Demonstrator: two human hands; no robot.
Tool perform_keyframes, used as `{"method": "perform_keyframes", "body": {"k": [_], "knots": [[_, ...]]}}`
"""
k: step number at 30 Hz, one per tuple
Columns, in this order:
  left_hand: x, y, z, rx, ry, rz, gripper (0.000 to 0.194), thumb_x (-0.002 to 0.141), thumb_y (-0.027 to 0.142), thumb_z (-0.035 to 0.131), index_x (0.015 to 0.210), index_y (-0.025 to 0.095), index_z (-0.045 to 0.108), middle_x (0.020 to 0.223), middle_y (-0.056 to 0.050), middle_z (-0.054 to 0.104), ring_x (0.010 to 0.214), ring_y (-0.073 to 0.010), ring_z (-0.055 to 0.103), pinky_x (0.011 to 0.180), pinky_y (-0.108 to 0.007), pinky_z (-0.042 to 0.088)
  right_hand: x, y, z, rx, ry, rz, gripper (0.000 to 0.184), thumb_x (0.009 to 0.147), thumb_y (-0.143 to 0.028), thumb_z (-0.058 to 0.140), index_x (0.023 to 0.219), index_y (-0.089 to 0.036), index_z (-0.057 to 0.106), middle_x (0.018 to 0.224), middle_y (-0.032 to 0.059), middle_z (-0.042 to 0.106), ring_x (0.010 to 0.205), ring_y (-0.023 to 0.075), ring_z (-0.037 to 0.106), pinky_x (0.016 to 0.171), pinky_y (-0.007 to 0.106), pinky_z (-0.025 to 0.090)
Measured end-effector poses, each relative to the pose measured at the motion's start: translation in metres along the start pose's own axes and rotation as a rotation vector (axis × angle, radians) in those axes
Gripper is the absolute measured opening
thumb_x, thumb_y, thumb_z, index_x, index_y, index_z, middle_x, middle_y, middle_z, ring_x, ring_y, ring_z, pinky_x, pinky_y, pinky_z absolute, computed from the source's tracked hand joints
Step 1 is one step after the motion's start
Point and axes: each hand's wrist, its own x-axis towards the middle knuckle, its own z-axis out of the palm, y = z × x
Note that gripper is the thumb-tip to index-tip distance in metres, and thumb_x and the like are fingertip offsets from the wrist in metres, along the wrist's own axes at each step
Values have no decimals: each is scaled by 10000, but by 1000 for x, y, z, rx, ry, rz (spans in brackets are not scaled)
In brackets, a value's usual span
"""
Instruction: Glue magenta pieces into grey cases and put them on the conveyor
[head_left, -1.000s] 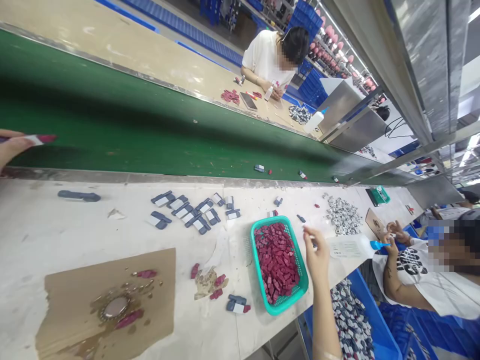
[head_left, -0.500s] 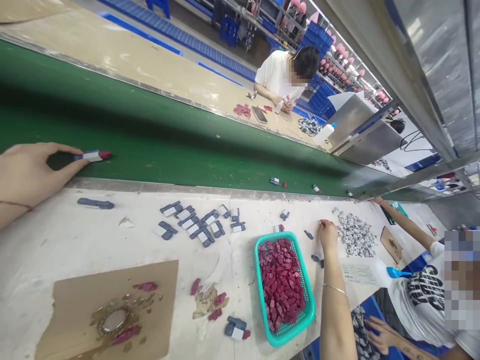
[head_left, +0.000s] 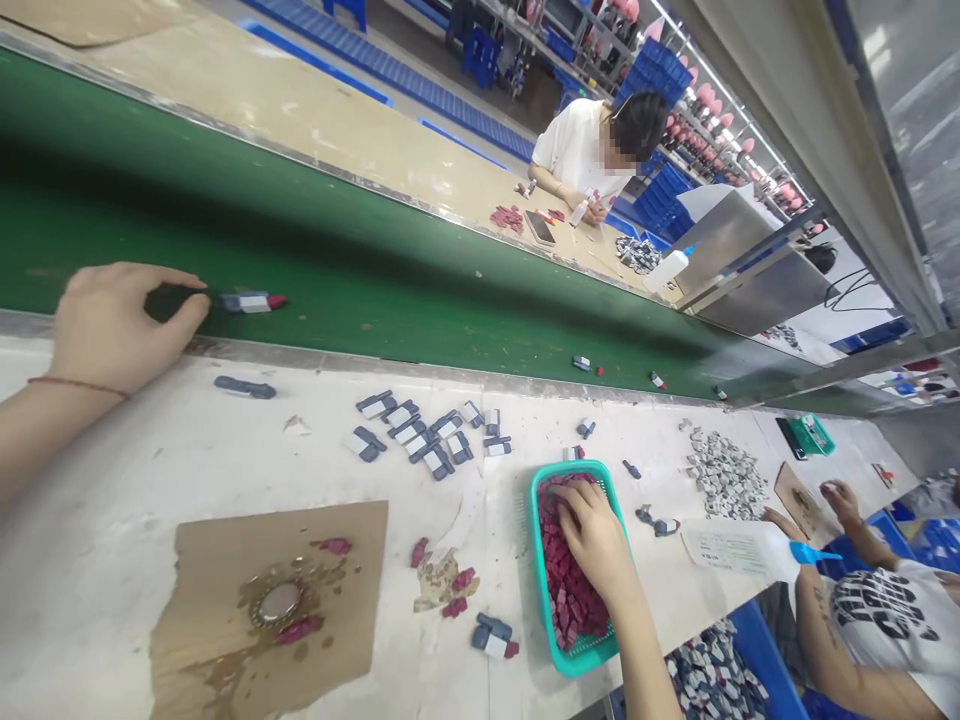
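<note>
My left hand [head_left: 131, 320] hovers over the green belt at the left, thumb and forefinger tips close together. Just beyond them lies a dark blue and grey piece with a dark red tip [head_left: 255, 301], apparently loose on the belt. My right hand [head_left: 596, 540] reaches into a turquoise plastic basket [head_left: 536, 545] of small dark red pieces [head_left: 577, 600]. Its fingers are bent down onto the pieces, thumb apart from forefinger; nothing is visibly held. Left of the basket lies a group of blue and grey pieces [head_left: 420, 432]. A dark blue piece [head_left: 245, 387] lies nearer my left hand.
A stained cardboard sheet [head_left: 345, 620] bears a round metal lid-like disc [head_left: 279, 604]. Right of the basket are a white bottle with a blue nozzle [head_left: 739, 548] and a heap of grey pieces [head_left: 724, 475]. Co-workers sit across the belt [head_left: 589, 150] and at right [head_left: 877, 620].
My left hand has drawn slightly back from the red-tipped piece, which it held before. My right hand has moved from the table beside the grey heap into the basket. The view has shifted.
</note>
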Motion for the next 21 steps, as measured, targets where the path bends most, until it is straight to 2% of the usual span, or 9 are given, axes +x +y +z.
{"method": "perform_keyframes", "body": {"k": [2, 4, 9, 12, 14, 18, 21], "knots": [[-6, 4, -13, 55, 4, -46, 318, 861, 203, 424, 1050, 29, 612, 1138, -134, 627, 1198, -288, 519, 1081, -400, 344, 8, -5, 7, -111, -27, -33, 295, 898, -105, 438, 1068, -190, 663, 1024, 97, 677, 962, 264, 614, 859, 444, 522], [-10, -3, -25, 81, 20, -49, 314, 868, 203, 417, 1047, 31, 611, 1138, -125, 629, 1212, -278, 513, 1093, -389, 326, 13, -5, 11, -178, -45, -70, 295, 895, -96, 432, 1070, -175, 656, 1026, 106, 675, 944, 266, 619, 846, 436, 530], [-9, -57, -50, 128, 127, -43, 293, 877, 247, 409, 986, 59, 605, 1134, -155, 639, 1192, -311, 520, 1069, -437, 330, 11, 16, 22, -170, -29, -180, 295, 901, -154, 433, 1106, -192, 642, 1066, 102, 702, 979, 274, 656, 879, 451, 534], [-8, -88, -62, 180, 148, -78, 272, 844, 214, 430, 970, 58, 613, 1105, -185, 648, 1154, -324, 533, 1040, -452, 353, 13, 35, 30, -125, -11, -200, 274, 921, -233, 426, 1043, -209, 669, 991, 99, 729, 915, 276, 688, 831, 436, 558], [-11, -100, -65, 196, 146, -70, 279, 843, 220, 444, 991, 60, 619, 1120, -182, 643, 1155, -312, 531, 1046, -440, 350, 17, 43, 34, -97, 2, -215, 279, 937, -283, 421, 1027, -216, 677, 973, 92, 735, 897, 274, 699, 795, 417, 572], [-15, -111, -61, 202, 124, -27, 312, 881, 258, 446, 1060, 74, 622, 1205, -160, 608, 1203, -276, 499, 1081, -393, 318, 21, 48, 34, -70, 84, -267, 338, 953, -398, 412, 978, -222, 699, 933, 84, 744, 854, 270, 713, 746, 395, 591], [-10, -121, -61, 221, 150, -63, 343, 887, 240, 446, 1136, 54, 593, 1284, -177, 553, 1255, -292, 448, 1090, -398, 300, 20, 49, 33, -22, 74, -224, 367, 936, -458, 429, 931, -226, 714, 920, 87, 745, 848, 275, 713, 737, 391, 595]]}}
